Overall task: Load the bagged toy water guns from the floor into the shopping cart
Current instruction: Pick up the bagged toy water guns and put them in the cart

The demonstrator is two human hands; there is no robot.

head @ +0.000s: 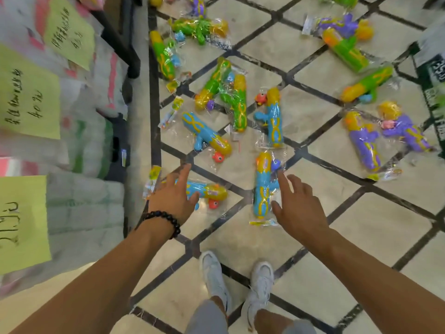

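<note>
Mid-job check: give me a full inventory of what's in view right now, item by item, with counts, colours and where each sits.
Blue-and-yellow bagged water guns: four, on the floor nearest the hands, centre.
Green-and-yellow bagged water guns: about seven, upper centre and upper right; some cut off.
Purple-and-yellow bagged water guns: about four, right side and top edge.
Tiled floor: one, beige with dark diagonal lines.
Yellow paper signs: three, handwritten, on wrapped stock at left.
White shoes: two, bottom centre.
Shopping cart: not in view.
Left hand: open, over a blue gun, beaded bracelet on the wrist.
Right hand: open, beside another blue gun.
</note>
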